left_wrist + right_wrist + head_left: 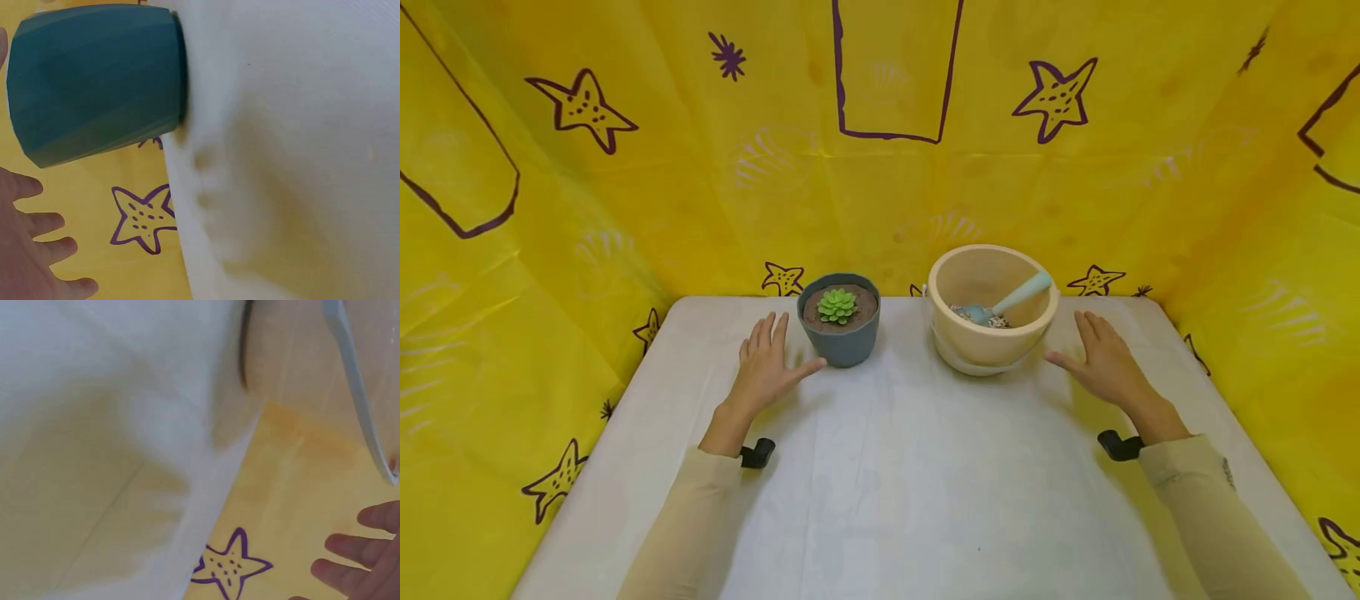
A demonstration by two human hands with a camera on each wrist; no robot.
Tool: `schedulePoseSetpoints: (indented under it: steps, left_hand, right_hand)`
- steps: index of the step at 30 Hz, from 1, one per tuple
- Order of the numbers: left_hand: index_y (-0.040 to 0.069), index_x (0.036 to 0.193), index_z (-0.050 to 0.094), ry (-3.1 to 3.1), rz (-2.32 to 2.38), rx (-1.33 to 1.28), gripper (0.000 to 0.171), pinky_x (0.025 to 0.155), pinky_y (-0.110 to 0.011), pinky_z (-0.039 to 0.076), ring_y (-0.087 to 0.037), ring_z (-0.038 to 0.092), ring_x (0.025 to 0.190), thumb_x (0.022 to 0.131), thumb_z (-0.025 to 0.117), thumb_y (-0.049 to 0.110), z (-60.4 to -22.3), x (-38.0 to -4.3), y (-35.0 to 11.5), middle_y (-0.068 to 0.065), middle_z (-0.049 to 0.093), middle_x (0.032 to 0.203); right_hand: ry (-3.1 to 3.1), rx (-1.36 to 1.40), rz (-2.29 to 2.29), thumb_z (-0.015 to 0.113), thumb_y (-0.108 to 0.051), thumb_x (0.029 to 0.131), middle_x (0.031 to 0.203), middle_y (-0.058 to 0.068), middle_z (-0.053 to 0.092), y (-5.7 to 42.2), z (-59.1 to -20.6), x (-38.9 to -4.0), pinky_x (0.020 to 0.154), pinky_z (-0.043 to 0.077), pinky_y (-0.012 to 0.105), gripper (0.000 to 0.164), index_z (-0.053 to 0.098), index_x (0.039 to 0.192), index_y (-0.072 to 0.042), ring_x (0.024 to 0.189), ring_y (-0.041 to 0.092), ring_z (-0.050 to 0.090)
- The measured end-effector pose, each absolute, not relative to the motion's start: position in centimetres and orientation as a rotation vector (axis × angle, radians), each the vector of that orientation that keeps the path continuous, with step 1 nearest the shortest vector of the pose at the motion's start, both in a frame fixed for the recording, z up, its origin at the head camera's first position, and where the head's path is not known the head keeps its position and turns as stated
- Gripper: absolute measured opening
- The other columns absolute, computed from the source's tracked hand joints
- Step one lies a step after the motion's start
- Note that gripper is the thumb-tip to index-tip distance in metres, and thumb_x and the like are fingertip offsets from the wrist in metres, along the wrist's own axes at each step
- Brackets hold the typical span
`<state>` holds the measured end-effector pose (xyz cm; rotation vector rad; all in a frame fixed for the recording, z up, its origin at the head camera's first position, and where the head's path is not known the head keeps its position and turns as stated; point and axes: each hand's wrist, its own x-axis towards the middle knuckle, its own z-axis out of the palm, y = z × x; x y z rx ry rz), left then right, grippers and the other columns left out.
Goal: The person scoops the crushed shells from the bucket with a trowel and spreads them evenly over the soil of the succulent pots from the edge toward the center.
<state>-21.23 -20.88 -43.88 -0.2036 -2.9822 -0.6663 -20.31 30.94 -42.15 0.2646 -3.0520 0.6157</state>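
A blue-grey flowerpot (844, 345) stands at the back of the table, filled with brown soil around a green succulent (837, 306). My left hand (767, 364) is beside its left side, fingers spread, holding nothing; the left wrist view shows the pot (97, 84) close by. To the right stands a cream bucket (958, 335) with a white handle (355, 381) hanging down its front. Inside the bucket, a light-blue shovel (1022, 293) leans on greyish pebble-like bits (997, 321). My right hand (1105, 362) is just right of the bucket, fingers extended, with nothing in it.
A white cloth covers the table (895, 483). Yellow sheeting (880, 192) printed with purple starfish hangs behind and along both sides. Black wrist mounts (758, 453) sit on both forearms. A gap separates the pot from the bucket.
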Motion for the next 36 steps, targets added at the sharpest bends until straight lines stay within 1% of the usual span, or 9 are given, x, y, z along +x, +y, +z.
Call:
schedulePoseSetpoints:
  steps: [8,12,18,22,25,30,33,36]
  left_hand:
    - [0.009,0.158,0.011,-2.97,-0.717,-0.221,0.111,0.115,-0.068,0.008,-0.043,0.006,0.149,0.08,0.062,0.07,-43.0,-21.5,-20.7,-0.022,0.008,0.162]
    - [0.01,0.158,0.01,-2.964,-0.731,-0.224,0.11,0.116,-0.066,0.008,-0.042,0.005,0.15,0.081,0.062,0.069,-42.7,-21.8,-20.7,-0.02,0.007,0.163]
    - [0.01,0.157,0.012,-2.913,-0.785,-0.259,0.109,0.116,-0.065,0.009,-0.04,0.006,0.15,0.081,0.063,0.069,-42.0,-22.5,-20.0,-0.018,0.008,0.163]
    - [0.012,0.157,0.013,-2.893,-0.819,-0.274,0.11,0.117,-0.065,0.009,-0.04,0.006,0.15,0.079,0.062,0.072,-41.4,-22.9,-19.3,-0.018,0.009,0.163]
    - [0.01,0.157,0.014,-2.881,-0.84,-0.28,0.112,0.117,-0.065,0.008,-0.04,0.007,0.15,0.078,0.062,0.073,-41.0,-23.1,-19.0,-0.019,0.01,0.162]
    - [0.009,0.157,0.015,-2.847,-0.863,-0.315,0.113,0.117,-0.064,0.009,-0.04,0.009,0.15,0.077,0.057,0.078,-40.7,-23.3,-18.7,-0.019,0.013,0.162]
    - [0.009,0.157,0.014,-2.838,-0.878,-0.333,0.115,0.117,-0.065,0.009,-0.04,0.008,0.15,0.077,0.053,0.082,-40.4,-23.4,-18.4,-0.018,0.011,0.163]
    - [0.009,0.157,0.013,-2.842,-0.91,-0.338,0.116,0.117,-0.066,0.009,-0.04,0.006,0.15,0.076,0.052,0.083,-40.1,-23.4,-18.2,-0.018,0.008,0.164]
  right_hand:
    - [-3.026,0.281,0.654,0.055,-0.055,0.094,0.153,0.039,0.014,31.1,-41.3,-20.5,0.111,0.017,0.069,0.099,0.01,0.152,0.011,0.14,0.057,0.015]
    - [-3.019,0.284,0.655,0.055,-0.054,0.094,0.154,0.039,0.013,31.2,-40.9,-20.7,0.111,0.017,0.07,0.098,0.01,0.152,0.011,0.14,0.057,0.015]
    - [-3.019,0.271,0.7,0.055,-0.053,0.095,0.156,0.036,0.01,31.2,-40.2,-20.8,0.109,0.016,0.072,0.096,0.007,0.154,0.007,0.142,0.056,0.013]
    - [-3.023,0.262,0.73,0.055,-0.052,0.095,0.157,0.035,0.008,31.1,-39.7,-20.9,0.109,0.016,0.073,0.096,0.005,0.155,0.003,0.142,0.056,0.011]
    - [-3.017,0.259,0.739,0.055,-0.052,0.095,0.157,0.034,0.009,31.0,-39.5,-21.1,0.108,0.017,0.073,0.095,0.005,0.155,0.002,0.142,0.056,0.012]
    - [-3.003,0.251,0.762,0.055,-0.051,0.096,0.157,0.035,0.011,31.2,-39.3,-21.4,0.107,0.017,0.074,0.093,0.007,0.155,0.002,0.142,0.056,0.013]
    - [-3.008,0.244,0.78,0.054,-0.051,0.096,0.157,0.035,0.01,31.2,-39.2,-21.6,0.107,0.017,0.075,0.093,0.006,0.156,0.001,0.142,0.056,0.012]
    - [-3.01,0.241,0.795,0.054,-0.051,0.096,0.158,0.034,0.009,31.1,-38.9,-21.8,0.107,0.016,0.075,0.092,0.007,0.156,0.001,0.143,0.056,0.011]
